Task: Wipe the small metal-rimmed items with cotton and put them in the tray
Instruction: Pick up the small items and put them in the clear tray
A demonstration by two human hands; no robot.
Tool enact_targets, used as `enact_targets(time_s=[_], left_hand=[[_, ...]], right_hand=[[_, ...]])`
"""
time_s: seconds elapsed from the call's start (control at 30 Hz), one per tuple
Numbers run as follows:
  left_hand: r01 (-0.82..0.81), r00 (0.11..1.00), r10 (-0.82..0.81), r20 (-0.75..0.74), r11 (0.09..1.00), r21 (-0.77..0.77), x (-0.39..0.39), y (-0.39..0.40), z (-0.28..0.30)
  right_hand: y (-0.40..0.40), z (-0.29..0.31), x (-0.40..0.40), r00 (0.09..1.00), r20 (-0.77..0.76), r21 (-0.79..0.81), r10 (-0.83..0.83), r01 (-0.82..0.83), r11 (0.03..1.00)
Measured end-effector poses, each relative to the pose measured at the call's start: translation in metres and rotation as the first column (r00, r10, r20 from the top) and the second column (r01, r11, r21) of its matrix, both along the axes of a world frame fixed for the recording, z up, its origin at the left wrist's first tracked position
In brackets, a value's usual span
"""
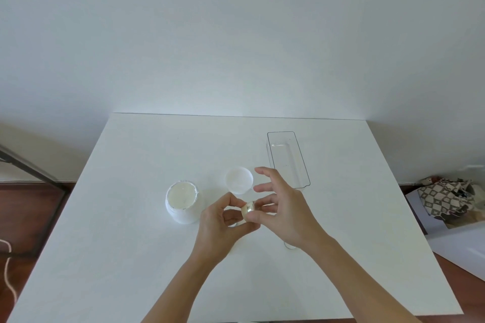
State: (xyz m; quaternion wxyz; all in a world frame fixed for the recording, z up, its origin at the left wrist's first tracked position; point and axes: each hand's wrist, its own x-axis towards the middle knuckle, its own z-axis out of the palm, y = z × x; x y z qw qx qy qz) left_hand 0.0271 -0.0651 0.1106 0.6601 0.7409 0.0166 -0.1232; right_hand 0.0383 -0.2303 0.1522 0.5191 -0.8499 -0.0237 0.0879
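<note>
Both hands (pixel 223 220) (pixel 284 211) pinch a small metal-rimmed item (pixel 249 211); clear tray (pixel 301 181) beyond.

Free room and obstacles on the table (pixel 131 257). Open white jar (pixel 183 202) left of centre, loose lid (pixel 238 180) just beyond — a narrow gap between them. Clear tray (pixel 288 158) toward the far right corner. Bare surface along the far edge, left edge and near edge — passable.
</note>
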Motion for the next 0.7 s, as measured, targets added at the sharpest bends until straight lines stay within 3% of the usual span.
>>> enact_targets(time_s=[0.27,0.37,0.47,0.6,0.7], left_hand=[[0.006,1.000,-0.006,0.003,1.000,0.015,-0.001,0.002,-0.018],[0.079,0.997,-0.078,-0.019,0.994,0.071,0.002,0.010,-0.031],[0.097,0.995,-0.093,-0.030,0.977,0.191,0.003,0.025,-0.048],[-0.082,0.992,0.110,-0.062,0.936,0.341,-0.005,0.049,-0.075],[-0.120,0.981,0.170,-0.098,0.915,0.386,-0.014,0.054,-0.091]], right_hand=[[0.004,-0.021,0.002,0.991,-0.113,0.010,-0.070,0.072,0.997],[0.001,-0.038,0.006,0.983,-0.162,0.010,-0.090,0.093,0.996],[-0.004,-0.064,0.011,0.974,-0.167,-0.101,-0.155,0.139,0.985],[-0.009,-0.100,0.012,0.971,-0.199,-0.306,-0.130,0.064,0.950],[-0.008,-0.123,0.012,0.985,-0.159,-0.400,-0.061,-0.008,0.916]])
